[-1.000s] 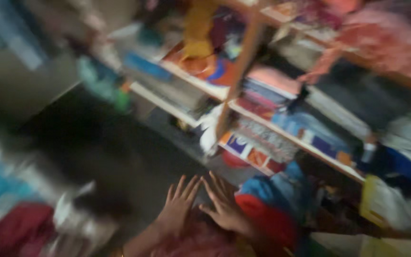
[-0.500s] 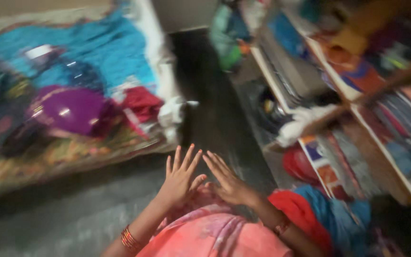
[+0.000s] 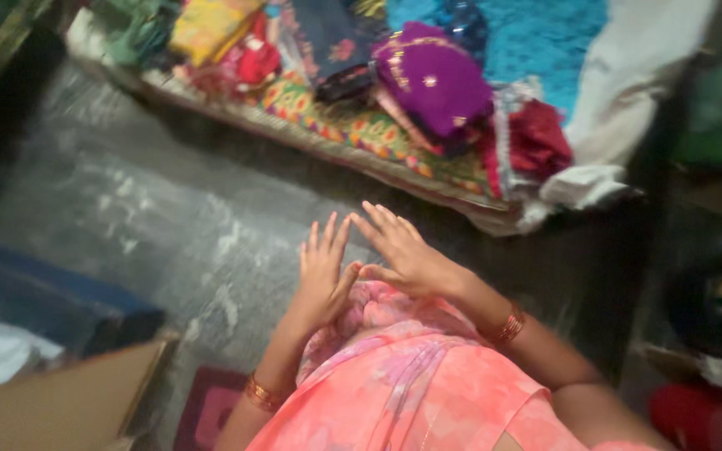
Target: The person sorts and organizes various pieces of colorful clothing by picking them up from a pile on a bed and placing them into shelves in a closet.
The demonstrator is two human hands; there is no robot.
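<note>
While I'm watching the head feed from my end, here's the rundown as I read it:

Left hand: the left hand (image 3: 322,271) is spread flat, fingers (image 3: 328,238) pointing away from the body, nothing gripped. Its heel sits against the bunched top of the pink cloth (image 3: 394,367).

Right hand: the right hand (image 3: 403,250) is just as spread out, palm down, thumb touching the same fabric bunch — holding nothing that I can see. The two hands sit right beside each other, thumbs nearly meeting.

Pink cloth: pink floral fabric draped over the person's lap at the bottom of the view, gathered into a knot-like fold right under both palms.

Bangles: gold-red bangles on the left wrist (image 3: 259,392) and on the right wrist (image 3: 510,326).

Floor: grey floor (image 3: 152,217), a bit streaky from blur, stretches in front of the hands.

Bed: a bed (image 3: 353,134) with a patterned cover runs across the top, well apart from the hands. On it lies a purple garment with gold trim (image 3: 432,79), next to it a red cloth (image 3: 541,142), a yellow piece (image 3: 206,25) and a turquoise spread (image 3: 536,38).

Left edge: a brown cardboard panel (image 3: 60,409) and a dark blue thing (image 3: 52,292) — can't tell what exactly.
</note>
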